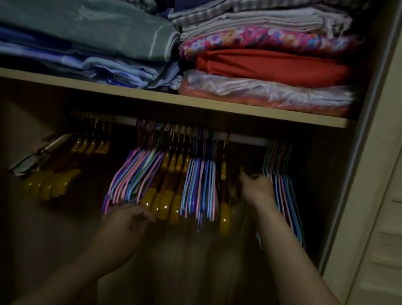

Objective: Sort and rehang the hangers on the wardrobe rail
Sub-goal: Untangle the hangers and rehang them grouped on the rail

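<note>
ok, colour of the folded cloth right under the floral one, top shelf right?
Red-orange, plain: the folded cloth under the floral cloth. The head view shows it best.

We found the wardrobe dim, its light coming from the front and falling brightest on the folded linens (271, 66) above the shelf (166, 96). The space under the rail (243, 139) lay in deep shadow. Small glints marked the yellow hangers (165, 206). Edges bowed outward, and detail was soft throughout.

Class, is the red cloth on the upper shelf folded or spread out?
Folded: the red cloth lies as a flat layered slab in the right-hand stack on the wooden shelf.
</note>
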`<state>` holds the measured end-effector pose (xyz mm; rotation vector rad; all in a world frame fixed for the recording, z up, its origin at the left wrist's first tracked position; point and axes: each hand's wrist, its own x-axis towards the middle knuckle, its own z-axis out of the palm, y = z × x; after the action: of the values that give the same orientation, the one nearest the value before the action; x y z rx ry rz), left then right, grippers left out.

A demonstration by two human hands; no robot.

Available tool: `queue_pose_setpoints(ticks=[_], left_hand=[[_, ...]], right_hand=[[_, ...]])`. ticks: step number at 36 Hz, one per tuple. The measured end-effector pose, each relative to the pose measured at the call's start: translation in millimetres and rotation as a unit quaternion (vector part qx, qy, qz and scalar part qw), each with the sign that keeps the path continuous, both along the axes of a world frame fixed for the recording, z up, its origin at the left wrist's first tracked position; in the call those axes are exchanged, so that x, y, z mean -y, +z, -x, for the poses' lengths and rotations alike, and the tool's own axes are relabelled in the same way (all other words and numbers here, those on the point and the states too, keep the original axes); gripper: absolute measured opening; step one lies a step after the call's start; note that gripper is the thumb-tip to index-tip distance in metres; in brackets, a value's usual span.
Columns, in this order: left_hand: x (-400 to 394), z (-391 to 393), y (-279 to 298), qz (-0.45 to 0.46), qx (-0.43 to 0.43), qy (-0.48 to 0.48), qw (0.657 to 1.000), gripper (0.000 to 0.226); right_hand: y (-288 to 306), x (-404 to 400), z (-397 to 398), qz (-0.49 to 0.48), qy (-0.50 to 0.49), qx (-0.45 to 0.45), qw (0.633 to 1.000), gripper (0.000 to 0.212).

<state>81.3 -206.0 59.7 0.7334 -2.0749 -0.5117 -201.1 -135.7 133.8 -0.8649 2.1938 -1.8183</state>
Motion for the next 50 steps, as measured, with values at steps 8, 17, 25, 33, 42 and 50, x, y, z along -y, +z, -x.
queue_pose_setpoints(ticks=[8,17,25,33,42,50], left_hand=[[-13.9,15.0,-71.3,-0.111,0.015,-0.057,0.992,0.037],[-61.0,5.0,-205.6,-0.435,0.043,-0.019,0.899,0.011],[-75.6,-63.7,-275.4,-0.485,0.056,0.044,0.872,0.022],[-69.3,-167.3,-263.4,-0.559,0.095,-0.035,0.823,0.034],[-70.1,-262.1,-228.3,-0.593,0.079,-0.077,0.797,0.042],[-82.8,-287.2,-162.3,-0.560,-0.040,-0.005,0.827,0.051]], right_hand=[[-63.1,-56.5,-38.2,-0.007,0.055,0.094,0.994,0.043],[-202.7,-126.0,-81.8,-0.076,0.066,0.198,0.975,0.016],[-278.9,-144.0,-88.6,-0.137,0.216,0.354,0.899,0.019],[-289.0,-142.1,-76.4,-0.070,0.346,0.481,0.802,0.030],[-297.7,-118.9,-79.4,-0.021,0.311,0.542,0.780,0.038],[-284.4,-70.3,-95.0,-0.108,0.317,0.380,0.862,0.026]])
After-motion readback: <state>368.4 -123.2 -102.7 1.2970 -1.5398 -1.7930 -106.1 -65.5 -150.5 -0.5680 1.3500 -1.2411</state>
